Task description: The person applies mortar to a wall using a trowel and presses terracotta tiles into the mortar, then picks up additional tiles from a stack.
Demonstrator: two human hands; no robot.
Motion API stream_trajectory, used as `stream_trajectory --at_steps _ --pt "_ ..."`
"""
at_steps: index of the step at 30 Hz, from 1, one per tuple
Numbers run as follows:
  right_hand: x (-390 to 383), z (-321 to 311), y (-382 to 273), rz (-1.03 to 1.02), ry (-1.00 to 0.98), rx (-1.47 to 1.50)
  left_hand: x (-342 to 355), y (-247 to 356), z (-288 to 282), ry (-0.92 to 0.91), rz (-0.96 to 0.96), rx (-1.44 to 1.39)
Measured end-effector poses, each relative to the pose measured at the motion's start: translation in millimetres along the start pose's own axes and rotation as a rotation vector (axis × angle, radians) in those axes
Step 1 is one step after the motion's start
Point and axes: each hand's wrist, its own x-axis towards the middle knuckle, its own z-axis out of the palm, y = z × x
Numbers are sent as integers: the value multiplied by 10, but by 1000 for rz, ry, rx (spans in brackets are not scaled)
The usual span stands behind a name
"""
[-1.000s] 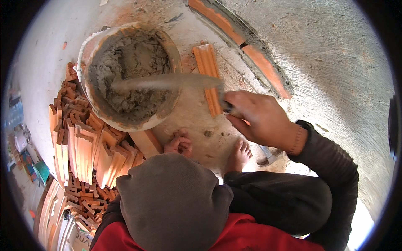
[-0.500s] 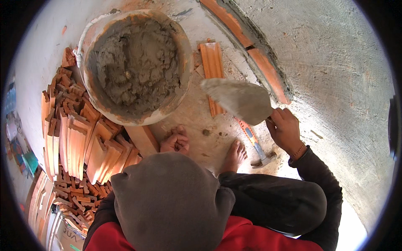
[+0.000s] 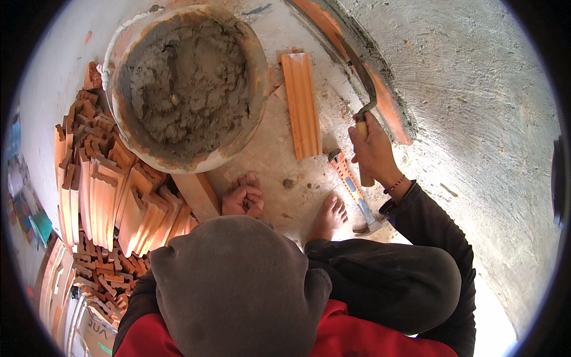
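My right hand (image 3: 377,152) is closed around the wooden handle of a trowel (image 3: 362,74). Its blade, seen nearly edge-on, lies along a row of terracotta trim pieces (image 3: 389,107) bedded in mortar at the foot of the wall. My left hand (image 3: 244,196) is loosely curled in front of the bucket, beside the stacked tiles, with nothing visible in its fingers. The round bucket (image 3: 256,113) contains wet grey mortar (image 3: 184,89). A loose grooved terracotta piece (image 3: 302,107) lies on the floor between bucket and wall.
A claw hammer (image 3: 351,184) with an orange and grey handle lies between my bare foot (image 3: 329,217) and my right hand. Stacked terracotta pieces (image 3: 101,196) fill the left side. The rough plastered wall (image 3: 476,119) rises on the right.
The trowel has moved forward from above the loose piece to the trim at the wall, its blade turning from flat to edge-on. My left hand remains curled in about the same place.
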Motion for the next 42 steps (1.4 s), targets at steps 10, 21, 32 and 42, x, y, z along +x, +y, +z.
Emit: stream_trajectory --at_steps 10,21,32,42 --pt "-432 24 52 43 114 53 26 -298 4 -2 223 -19" --pt "-383 -581 -1096 -601 -431 -181 98 -230 75 58 212 -166" --pt "-231 -529 -1336 -105 -409 194 126 -27 32 -13 -221 -466" --pt "-250 -297 -2595 -891 -32 -1083 -17 156 55 19 58 42"
